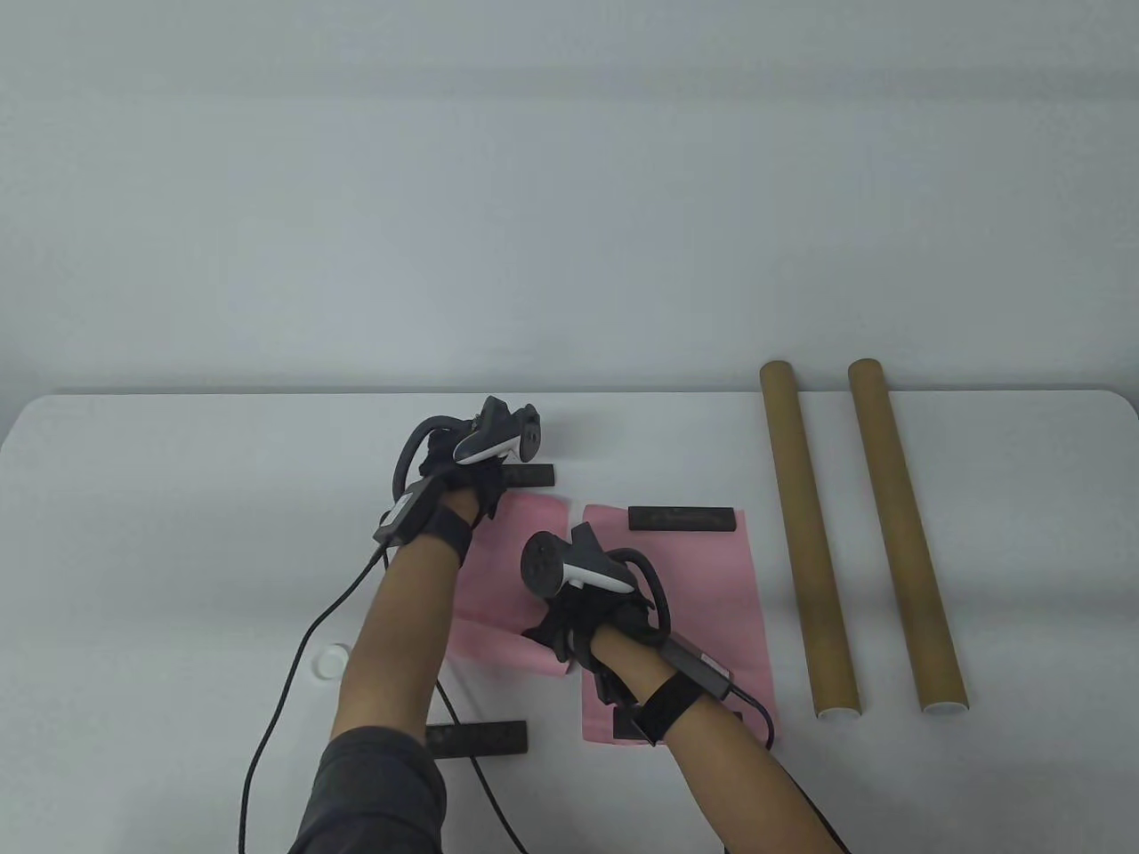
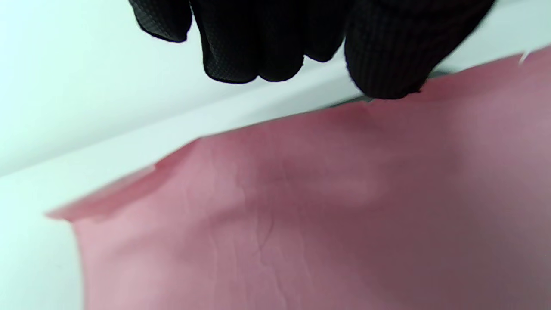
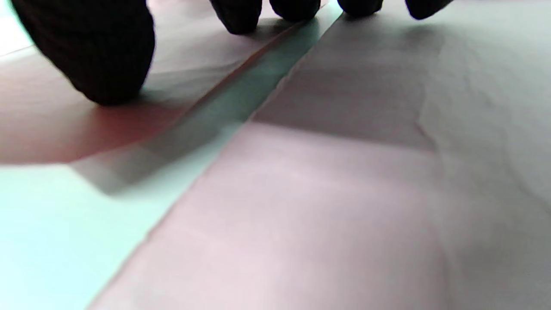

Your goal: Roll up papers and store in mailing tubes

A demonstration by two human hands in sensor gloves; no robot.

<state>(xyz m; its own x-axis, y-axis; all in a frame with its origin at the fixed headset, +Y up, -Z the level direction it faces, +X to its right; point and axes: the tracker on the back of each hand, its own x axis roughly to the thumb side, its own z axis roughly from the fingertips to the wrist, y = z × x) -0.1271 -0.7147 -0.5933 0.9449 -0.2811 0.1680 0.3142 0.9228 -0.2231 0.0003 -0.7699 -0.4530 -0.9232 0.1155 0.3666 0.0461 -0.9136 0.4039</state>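
Two pink papers lie side by side: the left paper (image 1: 512, 569) (image 2: 301, 206) and the right paper (image 1: 712, 605) (image 3: 344, 193). My left hand (image 1: 467, 467) (image 2: 318, 64) sits at the left paper's far edge with curled fingers, thumb tip on that edge beside the end of a black bar weight (image 1: 527, 476). Whether it grips anything is hidden. My right hand (image 1: 574, 623) rests flat across the gap between the papers, thumb (image 3: 99, 64) on the left paper, fingertips near the right one. Two brown mailing tubes (image 1: 810, 543) (image 1: 906, 538) lie at the right.
Another black bar weight (image 1: 682, 519) lies on the right paper's far end. A third (image 1: 476, 738) lies on the bare table near my left forearm, and a fourth is partly hidden under my right wrist (image 1: 636, 725). Glove cables trail off the near edge.
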